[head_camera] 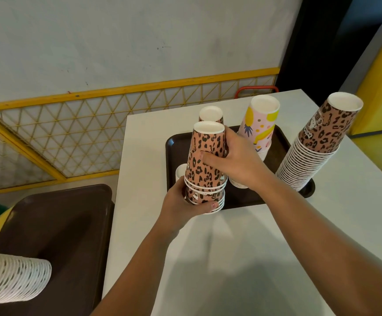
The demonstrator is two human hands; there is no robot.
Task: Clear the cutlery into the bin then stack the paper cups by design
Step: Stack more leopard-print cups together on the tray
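A short stack of upside-down leopard-print paper cups (205, 169) stands at the front left of a dark brown tray (279, 142). My left hand (185, 206) grips the stack's lower rims. My right hand (235, 160) curls round the top cup from the right. Behind it another leopard cup (211, 114) stands upside down. A pink and yellow patterned cup stack (259, 124) stands on the tray behind my right hand. A tall leopard-print stack (315, 144) rises at the tray's right end. A small white cup (181, 172) peeks out left of the held stack.
The tray lies on a white table (231, 258). To the left, lower down, is a second brown tray (55, 226), with a stack of cups lying on its side (12, 277) at the bottom left. A yellow lattice railing (71, 124) runs along the wall.
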